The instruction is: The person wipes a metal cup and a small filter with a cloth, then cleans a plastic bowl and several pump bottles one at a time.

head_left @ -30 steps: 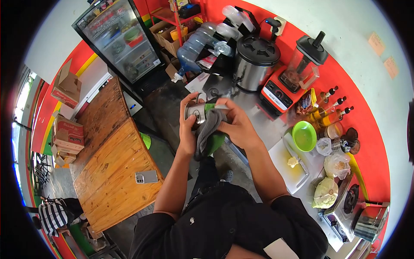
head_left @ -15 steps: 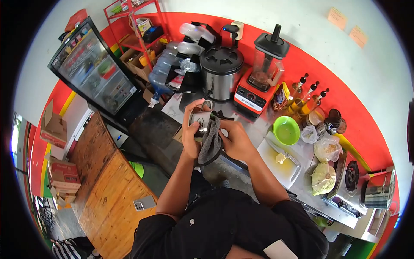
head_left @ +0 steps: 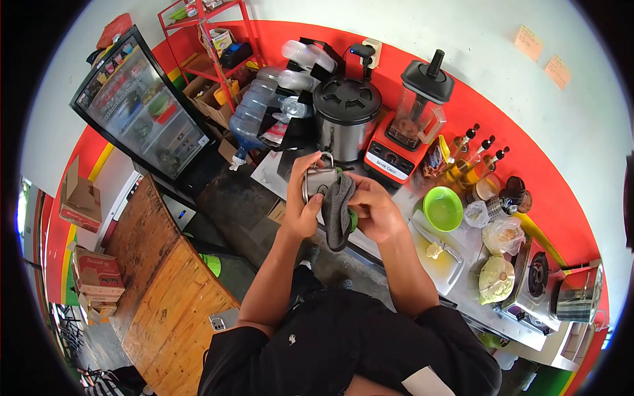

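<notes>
My left hand (head_left: 304, 201) is closed round a small silver metal container (head_left: 319, 179) with a wire loop at its top. A dark grey cloth (head_left: 338, 210) hangs against the container's right side, its lower end loose. My right hand (head_left: 375, 208) grips the cloth, with a bit of green showing by the fingers. Both hands are close together in front of my body, above the counter's front edge. The container's far side is hidden by the cloth.
The counter holds a steel pot (head_left: 345, 135), a red blender (head_left: 391, 153), oil bottles (head_left: 470, 168), a green bowl (head_left: 442, 208), a knife on a white cutting board (head_left: 439, 267), a cabbage (head_left: 496, 280) and a stove (head_left: 533, 280). A wooden table (head_left: 175, 290) is at the left.
The container has turned in my left hand, and the cloth hangs more upright. My right hand has shifted slightly right on the cloth. The head view has moved a little.
</notes>
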`<state>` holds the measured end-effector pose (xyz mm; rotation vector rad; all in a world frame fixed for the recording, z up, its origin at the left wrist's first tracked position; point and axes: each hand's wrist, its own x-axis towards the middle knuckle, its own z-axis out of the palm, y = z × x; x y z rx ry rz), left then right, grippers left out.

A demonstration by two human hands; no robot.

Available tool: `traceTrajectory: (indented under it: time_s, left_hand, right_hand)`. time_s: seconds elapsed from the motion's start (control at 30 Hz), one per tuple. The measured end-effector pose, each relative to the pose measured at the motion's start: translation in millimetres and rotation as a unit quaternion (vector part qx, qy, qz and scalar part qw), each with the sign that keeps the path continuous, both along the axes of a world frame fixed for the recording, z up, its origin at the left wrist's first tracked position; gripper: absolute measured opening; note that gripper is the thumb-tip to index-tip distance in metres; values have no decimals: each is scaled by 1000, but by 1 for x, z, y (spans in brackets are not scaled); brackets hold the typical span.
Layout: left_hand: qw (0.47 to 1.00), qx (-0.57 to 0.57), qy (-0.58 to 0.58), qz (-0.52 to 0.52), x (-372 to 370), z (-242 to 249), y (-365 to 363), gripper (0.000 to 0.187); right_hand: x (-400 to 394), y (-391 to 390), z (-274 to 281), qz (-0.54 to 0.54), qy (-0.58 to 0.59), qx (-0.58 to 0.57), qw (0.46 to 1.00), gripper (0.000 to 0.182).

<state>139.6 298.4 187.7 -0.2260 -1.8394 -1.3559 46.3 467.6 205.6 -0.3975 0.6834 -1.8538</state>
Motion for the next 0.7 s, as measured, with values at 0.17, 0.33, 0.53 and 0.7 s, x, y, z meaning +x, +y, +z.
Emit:
traceTrajectory:
  time_s: [0.17, 0.33, 0.53, 0.7]
  left_hand:
    - [983, 166, 3, -80, -21, 2, -12, 65]
    - [798, 479, -203, -303, -27, 18, -31, 65]
    - [750, 472, -281, -369, -37, 17, -57, 62]
    - [742, 508, -332, -287, -49, -21, -71, 59]
  right_hand:
    - [23, -24, 7, -166, 476, 113, 856, 49]
    - [18, -21, 33, -174, 817, 243, 494, 49]
    - [-10, -30, 26, -192, 892, 226, 342, 37]
    - [-32, -31, 21, -356, 776, 269, 446, 44]
